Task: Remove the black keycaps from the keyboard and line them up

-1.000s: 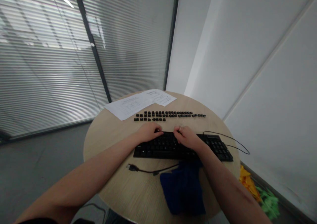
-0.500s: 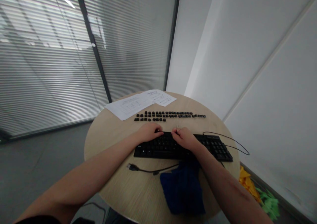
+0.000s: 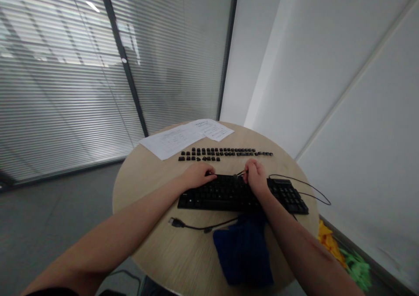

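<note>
A black keyboard (image 3: 209,200) lies across the round wooden table. My left hand (image 3: 200,175) rests at its far edge, left of the middle, with the fingers curled against that edge. Above the far edge, right of the middle, my right hand (image 3: 255,176) is closed on a thin tool (image 3: 241,173) whose tip points left over the keyboard; its exact shape is too small to tell. Beyond the keyboard, loose black keycaps (image 3: 209,153) stand in rows.
Printed papers (image 3: 173,141) lie at the table's far left. A cable with a USB plug (image 3: 176,222) and a blue cloth (image 3: 242,254) are in front of the keyboard. The keyboard cord (image 3: 314,187) loops past the table's right edge. Blinds and a white wall stand behind.
My right hand has moved right along the keyboard's far edge, away from my left hand, and the thin tool now points left. My left hand has stayed in place.
</note>
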Demonstrator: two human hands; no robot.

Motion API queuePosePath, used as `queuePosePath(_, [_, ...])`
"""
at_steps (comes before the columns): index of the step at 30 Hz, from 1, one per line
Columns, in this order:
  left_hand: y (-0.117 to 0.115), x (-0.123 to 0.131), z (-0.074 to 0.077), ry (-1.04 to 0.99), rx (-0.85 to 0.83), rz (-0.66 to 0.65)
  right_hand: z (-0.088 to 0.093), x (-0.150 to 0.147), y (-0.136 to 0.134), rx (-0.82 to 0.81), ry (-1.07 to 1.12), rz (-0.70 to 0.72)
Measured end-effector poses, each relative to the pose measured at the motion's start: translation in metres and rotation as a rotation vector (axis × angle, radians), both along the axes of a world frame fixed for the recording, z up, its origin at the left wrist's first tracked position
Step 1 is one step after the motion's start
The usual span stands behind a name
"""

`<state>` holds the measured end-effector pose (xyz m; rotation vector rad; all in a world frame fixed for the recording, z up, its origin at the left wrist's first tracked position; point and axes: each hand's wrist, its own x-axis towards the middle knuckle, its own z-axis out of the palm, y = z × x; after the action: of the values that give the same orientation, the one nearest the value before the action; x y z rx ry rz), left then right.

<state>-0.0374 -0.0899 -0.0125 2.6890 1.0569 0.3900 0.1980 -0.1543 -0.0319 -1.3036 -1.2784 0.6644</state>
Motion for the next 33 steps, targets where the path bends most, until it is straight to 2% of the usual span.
queuePosePath(3, [0.001,-0.001,0.000,0.024,0.010,-0.004,0.002,0.000,0.000,-0.008,0.055,0.011])
queuePosePath(9, [-0.010,0.001,0.014,-0.061,0.135,-0.038,0.005,-0.004,-0.008,0.084,-0.219,0.129])
queuePosePath(14, [-0.031,0.012,0.027,-0.186,0.136,-0.172,0.015,-0.007,-0.015,0.123,-0.327,0.148])
queuePosePath(18, [-0.040,0.019,0.024,-0.206,0.099,-0.205,0.018,-0.013,-0.019,0.136,-0.364,0.165])
queuePosePath(22, [-0.041,0.023,0.019,-0.197,0.104,-0.172,0.017,-0.016,-0.019,0.132,-0.366,0.184])
queuePosePath(27, [-0.037,0.022,0.017,-0.164,0.092,-0.137,0.021,-0.018,-0.020,0.148,-0.489,0.207])
queuePosePath(30, [-0.031,0.016,0.015,-0.147,0.075,-0.133,0.025,-0.016,-0.019,0.151,-0.561,0.169])
queuePosePath(33, [-0.020,0.008,0.016,-0.177,0.080,-0.080,0.026,-0.007,-0.015,0.155,-0.539,0.074])
